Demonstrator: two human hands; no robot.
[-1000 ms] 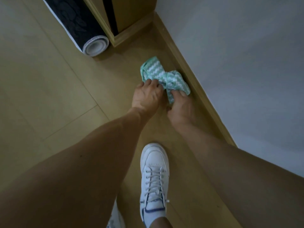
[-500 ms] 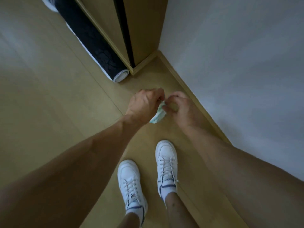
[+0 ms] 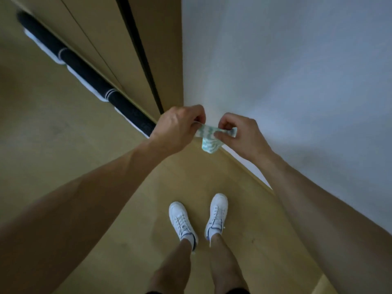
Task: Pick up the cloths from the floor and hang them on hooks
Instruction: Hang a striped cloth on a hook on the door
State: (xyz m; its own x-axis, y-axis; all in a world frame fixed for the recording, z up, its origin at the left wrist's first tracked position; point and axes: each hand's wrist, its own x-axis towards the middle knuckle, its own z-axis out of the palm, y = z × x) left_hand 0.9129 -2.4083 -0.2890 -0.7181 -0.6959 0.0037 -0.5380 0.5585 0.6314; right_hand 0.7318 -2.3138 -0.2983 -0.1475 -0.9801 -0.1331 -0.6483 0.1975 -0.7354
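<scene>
A small cloth [image 3: 209, 139], pale green with white zigzag stripes, is held in the air in front of the white wall [image 3: 286, 81], well above the wooden floor [image 3: 53, 145]. Its top edge stretches between the two hands; the middle sags into a short pouch below them. The left hand [image 3: 177, 129] curls closed over the left end, fingers folded tight, so the exact pinch is hidden. The right hand [image 3: 239, 134] pinches the right end between thumb and forefinger, the other fingers bent in; the blur makes their contact uncertain. Far left, a dark rolled mat [image 3: 89, 75] lies along a wooden cabinet [image 3: 118, 49]. Near, two white sneakers [image 3: 182, 221] stand on the floor.
</scene>
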